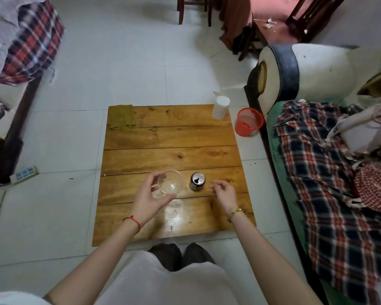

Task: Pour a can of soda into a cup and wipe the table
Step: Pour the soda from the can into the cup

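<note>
A clear plastic cup (171,182) stands on the low wooden table (172,139), and my left hand (149,195) is wrapped around its near left side. Just right of the cup stands a dark soda can (197,181), upright with its tab hole open. My right hand (223,191) hovers a little to the right of the can, fingers loosely curled and holding nothing. A folded olive-green cloth (121,116) lies on the table's far left corner.
A white lidded plastic jar (220,107) stands on the table's far right corner. A red mesh bin (248,121) sits on the floor beside it. A sofa with a plaid blanket (330,168) runs along the right; a power strip (24,172) lies on the left floor.
</note>
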Demonstrator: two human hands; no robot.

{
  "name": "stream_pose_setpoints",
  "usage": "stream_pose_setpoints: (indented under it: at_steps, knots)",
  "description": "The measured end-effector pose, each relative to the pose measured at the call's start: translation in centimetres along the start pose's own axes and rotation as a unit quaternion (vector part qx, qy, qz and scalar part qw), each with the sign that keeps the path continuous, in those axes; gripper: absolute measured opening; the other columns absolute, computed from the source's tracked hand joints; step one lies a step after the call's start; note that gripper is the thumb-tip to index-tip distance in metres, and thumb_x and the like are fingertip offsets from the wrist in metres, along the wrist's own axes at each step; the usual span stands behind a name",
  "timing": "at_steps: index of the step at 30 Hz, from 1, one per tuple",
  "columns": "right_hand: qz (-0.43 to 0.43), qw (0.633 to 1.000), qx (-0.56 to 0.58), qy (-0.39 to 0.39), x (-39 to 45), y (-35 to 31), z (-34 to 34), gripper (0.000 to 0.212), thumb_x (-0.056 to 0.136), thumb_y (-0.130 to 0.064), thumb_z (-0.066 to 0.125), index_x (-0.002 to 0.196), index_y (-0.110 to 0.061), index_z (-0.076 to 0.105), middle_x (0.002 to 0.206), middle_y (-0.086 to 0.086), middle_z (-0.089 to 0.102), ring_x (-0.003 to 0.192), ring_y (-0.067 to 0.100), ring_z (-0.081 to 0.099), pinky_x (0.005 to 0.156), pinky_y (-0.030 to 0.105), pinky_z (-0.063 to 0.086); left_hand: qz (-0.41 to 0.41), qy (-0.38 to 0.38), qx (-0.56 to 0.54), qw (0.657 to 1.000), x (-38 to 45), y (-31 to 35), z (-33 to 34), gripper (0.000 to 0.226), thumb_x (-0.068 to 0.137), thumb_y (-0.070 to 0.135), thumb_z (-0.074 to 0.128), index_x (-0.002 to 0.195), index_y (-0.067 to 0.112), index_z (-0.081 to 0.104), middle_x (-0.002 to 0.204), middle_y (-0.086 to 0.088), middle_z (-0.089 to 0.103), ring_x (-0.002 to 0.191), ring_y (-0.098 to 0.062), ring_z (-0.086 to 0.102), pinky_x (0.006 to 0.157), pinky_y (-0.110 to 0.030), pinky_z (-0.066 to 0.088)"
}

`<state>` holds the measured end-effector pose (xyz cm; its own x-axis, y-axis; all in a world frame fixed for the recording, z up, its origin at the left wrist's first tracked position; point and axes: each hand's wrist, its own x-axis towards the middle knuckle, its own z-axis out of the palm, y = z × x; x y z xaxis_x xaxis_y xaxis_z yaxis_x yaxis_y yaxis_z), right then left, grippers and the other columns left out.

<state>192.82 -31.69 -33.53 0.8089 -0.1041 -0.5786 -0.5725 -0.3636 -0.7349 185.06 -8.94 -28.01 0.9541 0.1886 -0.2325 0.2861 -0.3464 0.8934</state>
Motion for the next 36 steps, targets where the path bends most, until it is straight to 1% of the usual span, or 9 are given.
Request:
stream_pose_setpoints:
  at_steps: [2, 5, 8, 11, 16, 22, 27, 30, 36]
  knots:
    - [-0.012, 0.999, -0.04, 0.005, 1.9, -0.1, 0.0, 0.024, 0.099, -0.009, 0.049, 0.119, -0.009, 0.062, 0.108, 0.013, 0.07, 0.087, 0.03, 0.066, 0.08, 0.038, 0.056, -0.005, 0.011, -0.002, 1.0, 0.9, -0.2, 0.2, 0.068, 0.07, 0.02, 0.088, 0.128, 0.024, 0.053, 0.125, 0.009, 0.062, 0.117, -0.002, 0.057, 0.103, -0.028, 0.047]
    - [-0.021, 0.994, -0.108, -0.007, 4.7, 0.5, 0.7, 0.033, 0.098, -0.01, 0.05, 0.13, -0.009, 0.057, 0.102, 0.004, 0.064, 0.073, 0.012, 0.055, 0.061, 0.02, 0.045, -0.015, 0.02, 0.004, 1.0, 1.9, -1.0, 0.6, 0.067, 0.07, 0.02, 0.088, 0.127, 0.026, 0.053, 0.126, 0.008, 0.062, 0.119, -0.003, 0.057, 0.103, -0.028, 0.047]
    - [-0.033, 0.983, -0.175, -0.05, 7.3, 1.5, 2.0, 0.043, 0.095, -0.011, 0.059, 0.137, -0.011, 0.049, 0.12, 0.007, 0.061, 0.096, 0.019, 0.06, 0.081, 0.032, 0.053, -0.024, 0.035, 0.007, 0.999, 2.8, -2.4, 1.2, 0.067, 0.069, 0.022, 0.088, 0.125, 0.034, 0.053, 0.125, 0.011, 0.061, 0.118, 0.0, 0.056, 0.102, -0.026, 0.048]
    - [-0.05, 0.969, -0.23, -0.074, 9.5, 2.8, 3.4, 0.058, 0.089, -0.004, 0.065, 0.142, -0.009, 0.042, 0.133, 0.012, 0.054, 0.122, 0.028, 0.054, 0.103, 0.043, 0.048, -0.047, 0.047, 0.014, 0.998, 3.4, -4.2, 2.0, 0.068, 0.07, 0.026, 0.088, 0.128, 0.029, 0.052, 0.127, 0.011, 0.06, 0.118, -0.001, 0.056, 0.103, -0.029, 0.048]
    - [-0.062, 0.96, -0.257, -0.092, 12.3, 5.9, 4.3, 0.078, 0.083, 0.002, 0.069, 0.15, -0.012, 0.03, 0.149, 0.011, 0.041, 0.139, 0.027, 0.039, 0.115, 0.04, 0.037, -0.074, 0.069, 0.008, 0.995, 4.1, -6.9, 4.0, 0.072, 0.07, 0.024, 0.088, 0.132, 0.023, 0.052, 0.131, 0.006, 0.061, 0.122, -0.009, 0.057, 0.104, -0.035, 0.049]
    - [-0.12, 0.961, -0.222, -0.111, 14.1, 8.1, 5.0, 0.086, 0.071, -0.017, 0.087, 0.144, -0.013, 0.04, 0.141, 0.009, 0.048, 0.133, 0.023, 0.042, 0.111, 0.033, 0.036, -0.097, 0.082, -0.007, 0.992, 4.3, -8.3, 5.9, 0.071, 0.071, 0.021, 0.087, 0.132, 0.021, 0.051, 0.131, 0.007, 0.059, 0.121, -0.006, 0.056, 0.103, -0.03, 0.048]
    - [-0.13, 0.969, -0.185, -0.102, 14.6, 8.8, 5.5, 0.078, 0.073, -0.016, 0.085, 0.14, -0.021, 0.046, 0.135, 0.006, 0.05, 0.126, 0.019, 0.046, 0.103, 0.028, 0.036, -0.107, 0.088, -0.023, 0.99, 3.9, -8.4, 6.5, 0.07, 0.072, 0.018, 0.086, 0.132, 0.018, 0.051, 0.131, 0.005, 0.059, 0.123, -0.008, 0.055, 0.1, -0.023, 0.047]
    - [-0.145, 0.967, -0.189, -0.096, 14.9, 8.7, 5.4, 0.073, 0.072, -0.018, 0.086, 0.136, -0.018, 0.05, 0.131, 0.006, 0.053, 0.125, 0.022, 0.048, 0.105, 0.034, 0.041, -0.105, 0.089, -0.023, 0.99, 3.6, -8.3, 6.6, 0.07, 0.072, 0.017, 0.086, 0.132, 0.018, 0.051, 0.131, 0.004, 0.06, 0.123, -0.008, 0.055, 0.102, -0.028, 0.048]
    - [-0.145, 0.972, -0.166, -0.085, 13.6, 7.5, 4.6, 0.069, 0.07, -0.026, 0.088, 0.126, -0.018, 0.049, 0.124, 0.001, 0.061, 0.118, 0.02, 0.054, 0.094, 0.029, 0.043, -0.099, 0.095, -0.026, 0.99, 3.4, -7.6, 5.9, 0.069, 0.072, 0.017, 0.087, 0.131, 0.019, 0.052, 0.13, 0.004, 0.06, 0.122, -0.008, 0.056, 0.102, -0.031, 0.049]
